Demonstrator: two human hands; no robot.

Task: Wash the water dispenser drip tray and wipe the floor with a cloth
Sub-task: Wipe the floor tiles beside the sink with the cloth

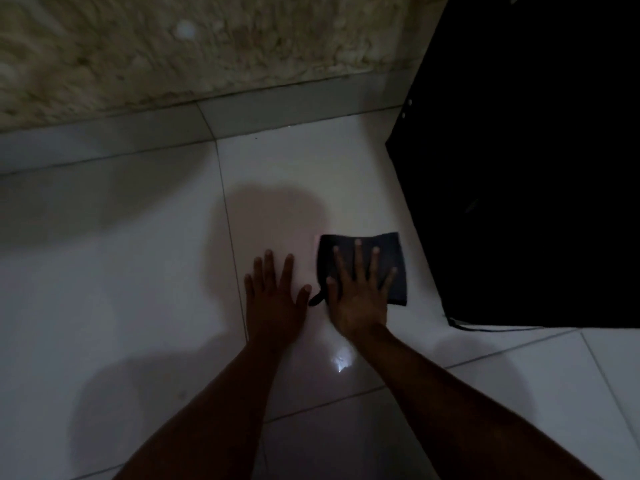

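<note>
Through the head camera I am looking down at a glossy white tiled floor (138, 271). The right hand (360, 299) is lying flat with fingers spread, pressing a folded dark cloth (391, 245) onto the tile just beside a black appliance (536, 168), while the left hand (275, 299) is resting flat and empty on the floor close by, the two hands apart. I am judging that the floor wipe is under way, with the drip tray not showing here, and the next move is calling for steady pressure while sliding the cloth across the tile.
</note>
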